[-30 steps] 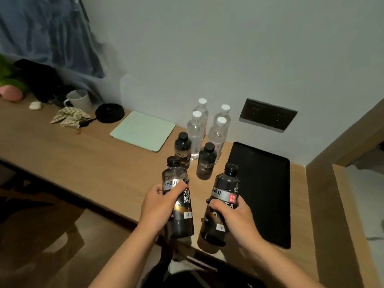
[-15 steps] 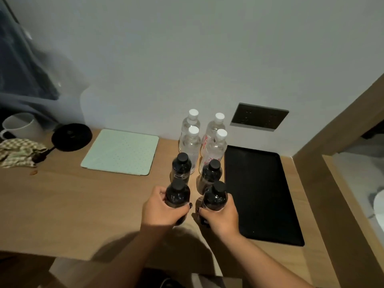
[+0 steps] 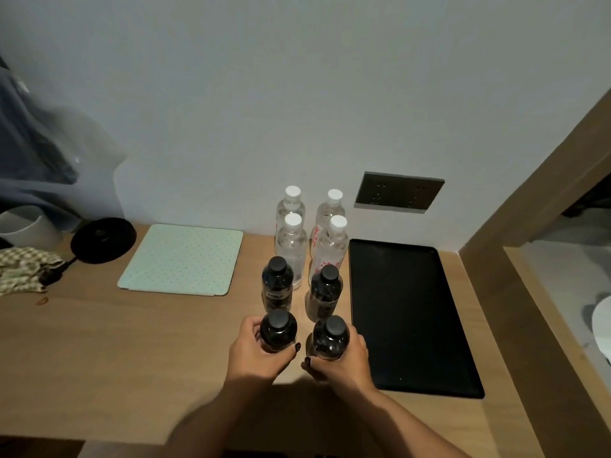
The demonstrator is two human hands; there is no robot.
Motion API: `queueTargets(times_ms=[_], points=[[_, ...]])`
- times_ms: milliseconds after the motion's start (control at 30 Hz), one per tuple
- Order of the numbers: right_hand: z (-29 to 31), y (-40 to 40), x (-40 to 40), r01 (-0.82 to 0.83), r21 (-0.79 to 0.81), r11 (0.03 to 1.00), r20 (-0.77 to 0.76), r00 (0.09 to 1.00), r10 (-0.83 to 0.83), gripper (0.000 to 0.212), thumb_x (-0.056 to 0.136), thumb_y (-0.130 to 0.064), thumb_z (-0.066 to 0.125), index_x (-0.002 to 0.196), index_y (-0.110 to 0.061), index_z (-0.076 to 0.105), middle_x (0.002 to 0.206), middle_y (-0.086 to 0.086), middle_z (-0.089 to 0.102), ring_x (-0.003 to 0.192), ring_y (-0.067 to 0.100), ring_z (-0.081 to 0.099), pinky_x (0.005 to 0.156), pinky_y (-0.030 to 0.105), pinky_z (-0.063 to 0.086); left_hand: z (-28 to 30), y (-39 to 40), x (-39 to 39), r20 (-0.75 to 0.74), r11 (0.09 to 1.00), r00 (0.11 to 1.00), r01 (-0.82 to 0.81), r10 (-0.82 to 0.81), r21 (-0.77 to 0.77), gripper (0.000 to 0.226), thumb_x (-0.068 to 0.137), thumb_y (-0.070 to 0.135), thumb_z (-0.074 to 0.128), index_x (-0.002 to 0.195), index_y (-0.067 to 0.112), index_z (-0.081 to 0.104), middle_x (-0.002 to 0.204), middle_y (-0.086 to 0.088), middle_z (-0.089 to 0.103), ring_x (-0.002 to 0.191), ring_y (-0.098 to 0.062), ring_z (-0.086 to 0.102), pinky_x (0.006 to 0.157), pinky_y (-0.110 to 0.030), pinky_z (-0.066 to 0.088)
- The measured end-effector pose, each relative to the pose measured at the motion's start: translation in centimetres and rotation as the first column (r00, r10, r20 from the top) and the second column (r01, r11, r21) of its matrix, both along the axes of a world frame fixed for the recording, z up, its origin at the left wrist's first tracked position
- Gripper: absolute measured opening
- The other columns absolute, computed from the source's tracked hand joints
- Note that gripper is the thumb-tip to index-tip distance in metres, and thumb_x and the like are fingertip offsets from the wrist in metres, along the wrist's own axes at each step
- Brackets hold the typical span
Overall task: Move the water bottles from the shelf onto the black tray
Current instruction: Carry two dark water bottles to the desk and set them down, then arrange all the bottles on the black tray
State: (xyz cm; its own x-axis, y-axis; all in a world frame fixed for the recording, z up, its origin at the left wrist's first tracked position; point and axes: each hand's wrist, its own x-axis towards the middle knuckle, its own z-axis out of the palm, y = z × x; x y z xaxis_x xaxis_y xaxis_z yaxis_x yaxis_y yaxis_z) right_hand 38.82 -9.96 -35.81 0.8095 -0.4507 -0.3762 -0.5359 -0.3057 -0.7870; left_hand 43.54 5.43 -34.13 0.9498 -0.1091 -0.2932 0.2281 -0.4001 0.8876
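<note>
Two dark bottles with black caps stand upright on the wooden shelf [image 3: 132, 352], one in each hand. My left hand [image 3: 254, 355] is wrapped round the left dark bottle [image 3: 277, 330]. My right hand [image 3: 344, 358] grips the right dark bottle [image 3: 330, 337]. Behind them stand two more dark bottles [image 3: 277, 285] [image 3: 325, 290], and behind those several clear bottles with white caps [image 3: 291, 246] by the wall. The black tray [image 3: 406, 312] lies flat just right of the bottles, with nothing on it.
A pale green dotted mat [image 3: 183, 259] lies left of the bottles. Further left are a round black base [image 3: 103, 239], a white mug [image 3: 26, 226] and a checked cloth [image 3: 23, 269]. A dark socket plate [image 3: 398, 196] is on the wall. A wooden partition [image 3: 515, 259] rises right of the tray.
Both hands carried their dark bottles from in front of the shelf edge forward and set them upright on the shelf, in line behind the other bottles. The view tilted down and closer.
</note>
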Motion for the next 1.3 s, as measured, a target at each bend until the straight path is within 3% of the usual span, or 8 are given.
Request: queueTargets(times_ms=[133,233,433,567,767,967,1133,1300], points=[[1.3,-1.9,0.0,-0.116,0.016,0.993,-0.024,0.993,0.116,0.074,0.064,-0.018,0.081,0.126,-0.029,0.042,0.12,-0.008,0.037,0.121,0.011,0.031,0.105,0.026,0.029,2.4,-1.2,-0.2,0.11,0.999,0.994,0.004,0.001,-0.047,0.067,0.066,0.011,0.082,0.117,0.03,0.043,0.104,0.024,0.056,0.095,0.012,0.055,0.084,-0.007,0.041],[3.3,-4.0,-0.2,-0.255,0.043,0.966,0.006,0.967,0.255,0.08,0.068,-0.016,0.078,0.133,-0.031,0.033,0.123,-0.01,0.029,0.122,0.008,0.024,0.105,0.024,0.025,4.2,-1.8,0.1,0.242,0.997,0.97,-0.009,0.027,-0.075,0.067,0.072,0.011,0.078,0.122,0.034,0.04,0.116,0.032,0.048,0.104,0.028,0.046,0.085,0.005,0.034],[7.2,-8.0,0.7,-0.44,0.029,0.898,0.077,0.896,0.436,0.074,0.071,-0.022,0.076,0.13,-0.039,0.034,0.132,-0.009,0.028,0.124,0.009,0.032,0.101,0.019,0.031,8.1,-4.8,2.7,0.382,0.998,0.921,-0.063,0.07,-0.031,0.067,0.079,0.016,0.072,0.134,0.029,0.036,0.14,0.012,0.043,0.129,-0.004,0.04,0.108,-0.027,0.033],[10.0,-10.4,2.0,-0.396,0.033,0.918,0.135,0.911,0.388,0.068,0.076,-0.019,0.074,0.133,-0.032,0.039,0.128,-0.011,0.029,0.123,0.008,0.034,0.101,0.022,0.035,9.8,-7.3,4.3,0.461,0.999,0.887,-0.036,0.025,0.015,0.064,0.08,0.022,0.07,0.13,0.035,0.032,0.135,0.021,0.035,0.124,0.002,0.035,0.105,-0.024,0.035],[14.4,-13.1,5.5,-0.293,-0.075,0.953,0.216,0.929,0.302,0.047,0.085,-0.018,0.067,0.125,-0.031,0.046,0.129,-0.007,0.036,0.114,0.008,0.045,0.083,0.019,0.05,10.6,-9.5,7.9,0.465,0.997,0.883,0.029,-0.06,0.072,0.068,0.082,0.024,0.068,0.138,0.027,0.029,0.143,0.011,0.029,0.131,-0.006,0.03,0.109,-0.026,0.029],[17.8,-13.3,12.3,-0.254,-0.201,0.946,0.262,0.917,0.302,0.042,0.085,-0.021,0.065,0.125,-0.025,0.053,0.129,-0.001,0.042,0.108,0.014,0.054,0.091,0.024,0.045,12.1,-10.6,14.4,0.444,0.959,0.874,0.075,-0.195,0.274,0.051,0.095,0.025,0.047,0.142,0.016,0.031,0.155,-0.003,0.024,0.145,-0.019,0.015,0.118,-0.034,0.018],[17.1,-12.2,18.2,-0.288,-0.312,0.905,0.152,0.925,0.347,0.041,0.084,-0.024,0.064,0.123,-0.021,0.053,0.131,0.005,0.044,0.112,0.015,0.048,0.091,0.021,0.037,11.3,-11.7,18.5,0.356,0.879,0.876,0.143,-0.326,0.454,0.046,0.095,0.031,0.044,0.138,0.016,0.038,0.145,-0.002,0.039,0.138,-0.018,0.029,0.111,-0.033,0.032],[14.4,-11.5,21.3,-0.349,-0.328,0.878,0.024,0.926,0.377,0.041,0.086,-0.019,0.06,0.126,-0.017,0.052,0.128,0.009,0.05,0.116,0.021,0.051,0.09,0.022,0.038,8.8,-12.1,19.5,0.304,0.756,0.846,0.162,-0.437,0.634,0.043,0.1,0.03,0.029,0.142,0.02,0.034,0.154,0.005,0.027,0.146,-0.017,0.005,0.111,-0.034,0.032]])
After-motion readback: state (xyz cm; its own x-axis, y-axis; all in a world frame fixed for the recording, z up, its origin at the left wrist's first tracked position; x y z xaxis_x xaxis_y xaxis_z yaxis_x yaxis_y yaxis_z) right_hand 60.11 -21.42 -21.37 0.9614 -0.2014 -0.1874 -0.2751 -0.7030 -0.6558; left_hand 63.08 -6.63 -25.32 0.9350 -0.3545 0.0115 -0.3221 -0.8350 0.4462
